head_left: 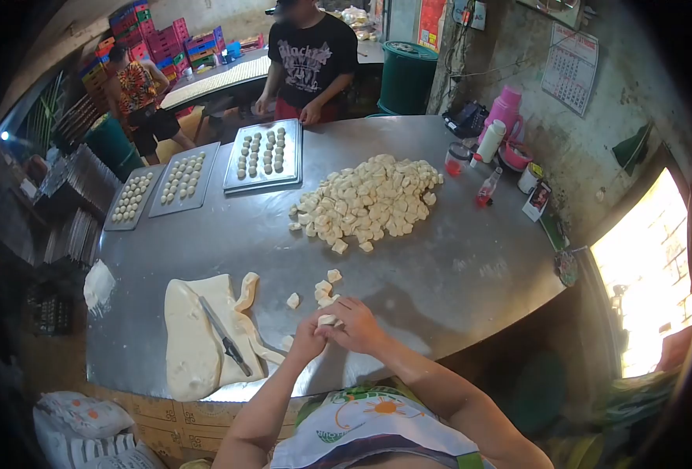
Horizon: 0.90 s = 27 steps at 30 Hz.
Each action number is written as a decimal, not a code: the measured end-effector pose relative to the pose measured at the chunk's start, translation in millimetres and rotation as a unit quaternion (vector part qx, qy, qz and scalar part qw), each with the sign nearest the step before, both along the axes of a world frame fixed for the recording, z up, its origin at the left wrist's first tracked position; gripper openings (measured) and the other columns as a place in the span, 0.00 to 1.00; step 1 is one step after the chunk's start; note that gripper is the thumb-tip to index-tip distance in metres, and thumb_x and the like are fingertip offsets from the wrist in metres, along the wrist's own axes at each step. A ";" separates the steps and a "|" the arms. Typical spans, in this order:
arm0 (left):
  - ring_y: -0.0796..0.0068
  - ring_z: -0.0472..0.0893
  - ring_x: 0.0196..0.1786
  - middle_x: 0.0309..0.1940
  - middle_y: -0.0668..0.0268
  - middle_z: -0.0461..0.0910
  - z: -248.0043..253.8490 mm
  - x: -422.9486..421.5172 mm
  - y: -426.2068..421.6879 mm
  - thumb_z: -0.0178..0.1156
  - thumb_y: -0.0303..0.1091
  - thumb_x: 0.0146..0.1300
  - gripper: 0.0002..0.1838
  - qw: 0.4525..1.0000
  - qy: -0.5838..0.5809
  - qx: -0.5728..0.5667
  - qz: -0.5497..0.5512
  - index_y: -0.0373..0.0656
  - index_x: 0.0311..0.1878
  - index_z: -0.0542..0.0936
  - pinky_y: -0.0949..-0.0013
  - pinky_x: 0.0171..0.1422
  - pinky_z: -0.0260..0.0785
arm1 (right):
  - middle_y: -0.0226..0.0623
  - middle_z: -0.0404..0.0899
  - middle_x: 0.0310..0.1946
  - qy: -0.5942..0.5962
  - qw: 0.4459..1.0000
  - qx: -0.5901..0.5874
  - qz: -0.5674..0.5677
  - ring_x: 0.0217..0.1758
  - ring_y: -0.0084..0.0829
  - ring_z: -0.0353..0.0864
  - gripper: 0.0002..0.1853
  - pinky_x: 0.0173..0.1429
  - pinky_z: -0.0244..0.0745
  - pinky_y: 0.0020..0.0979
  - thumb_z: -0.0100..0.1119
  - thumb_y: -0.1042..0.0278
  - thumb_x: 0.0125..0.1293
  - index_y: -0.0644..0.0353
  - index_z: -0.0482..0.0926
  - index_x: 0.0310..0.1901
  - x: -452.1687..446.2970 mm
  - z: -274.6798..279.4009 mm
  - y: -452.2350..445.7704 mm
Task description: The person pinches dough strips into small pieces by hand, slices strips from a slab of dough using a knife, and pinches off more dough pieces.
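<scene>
Close to the table's near edge, my left hand (308, 341) and my right hand (357, 325) meet with fingers closed around a piece of dough (328, 320). Several small dough pieces (324, 291) lie just beyond them. To the left rests a large folded slab of dough (190, 348), with a knife (226, 338) lying diagonally across it. A long strip of dough (246, 292) curls along the slab's right side, its lower end reaching toward my left wrist. Farther off, a big heap of cut dough pieces (369, 199) covers the table's middle.
Trays of round dough balls (264, 184) line the far left side of the metal table (487, 289). White flour (98, 286) is at the left edge. Bottles (491, 141) and a pink thermos (505, 105) stand far right. One person (312, 62) stands across the table, another (136, 90) farther back.
</scene>
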<state>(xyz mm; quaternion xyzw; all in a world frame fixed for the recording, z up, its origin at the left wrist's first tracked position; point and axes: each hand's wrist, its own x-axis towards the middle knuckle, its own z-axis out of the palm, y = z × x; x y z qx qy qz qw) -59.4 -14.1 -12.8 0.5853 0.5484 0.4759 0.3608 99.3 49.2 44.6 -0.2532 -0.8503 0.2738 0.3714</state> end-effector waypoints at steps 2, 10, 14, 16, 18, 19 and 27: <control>0.65 0.84 0.42 0.35 0.58 0.85 6.6 10.7 0.1 0.57 0.26 0.64 0.14 0.988 0.104 -0.108 -0.032 0.40 0.52 0.83 0.65 0.49 0.75 | 0.47 0.81 0.40 -0.045 0.998 -0.030 -0.038 0.44 0.47 0.83 0.13 0.48 0.76 0.47 0.66 0.59 0.61 0.58 0.81 0.42 5.3 -15.9 0.3; 0.63 0.85 0.47 0.37 0.62 0.84 14.2 11.8 -11.8 0.57 0.21 0.63 0.20 0.996 0.085 0.004 -0.033 0.40 0.58 0.80 0.65 0.57 0.75 | 0.48 0.82 0.39 -0.235 0.955 -0.164 -0.081 0.45 0.50 0.82 0.16 0.49 0.77 0.44 0.66 0.55 0.61 0.59 0.80 0.42 39.2 -62.8 42.4; 0.62 0.85 0.46 0.38 0.61 0.84 3.2 25.6 1.5 0.57 0.20 0.64 0.20 0.985 0.099 0.116 0.080 0.40 0.59 0.80 0.66 0.57 0.75 | 0.48 0.82 0.38 -0.054 0.993 -0.088 0.050 0.43 0.49 0.83 0.16 0.48 0.77 0.44 0.65 0.55 0.62 0.59 0.80 0.42 21.0 -55.2 25.4; 0.62 0.85 0.46 0.38 0.61 0.84 -6.0 28.1 -10.0 0.57 0.20 0.64 0.19 0.974 0.115 0.165 0.104 0.40 0.59 0.80 0.66 0.57 0.75 | 0.46 0.81 0.39 -0.018 0.967 -0.185 0.175 0.44 0.46 0.83 0.16 0.48 0.76 0.46 0.65 0.55 0.63 0.58 0.80 0.45 15.5 -42.0 7.2; 0.57 0.85 0.47 0.38 0.57 0.85 -11.7 5.3 -5.0 0.61 0.23 0.60 0.20 0.997 -0.027 -0.046 0.056 0.39 0.57 0.81 0.62 0.54 0.76 | 0.46 0.81 0.40 -0.025 0.976 -0.158 0.147 0.45 0.46 0.83 0.15 0.48 0.76 0.46 0.65 0.56 0.63 0.57 0.80 0.45 8.0 -27.4 7.9; 0.55 0.85 0.47 0.38 0.54 0.85 -9.2 0.5 -3.6 0.63 0.25 0.58 0.20 0.983 -0.099 -0.150 0.029 0.38 0.56 0.82 0.61 0.53 0.77 | 0.46 0.81 0.41 -0.035 0.984 -0.132 0.112 0.46 0.46 0.83 0.15 0.49 0.76 0.46 0.65 0.57 0.64 0.57 0.80 0.45 5.7 -21.6 8.4; 0.57 0.86 0.46 0.37 0.58 0.86 27.6 14.2 -28.7 0.61 0.23 0.59 0.19 0.980 0.149 0.000 -0.130 0.41 0.55 0.83 0.61 0.52 0.76 | 0.43 0.81 0.43 -0.275 0.946 -0.150 -0.084 0.50 0.45 0.82 0.14 0.51 0.76 0.45 0.65 0.58 0.64 0.54 0.81 0.47 21.5 -74.4 35.4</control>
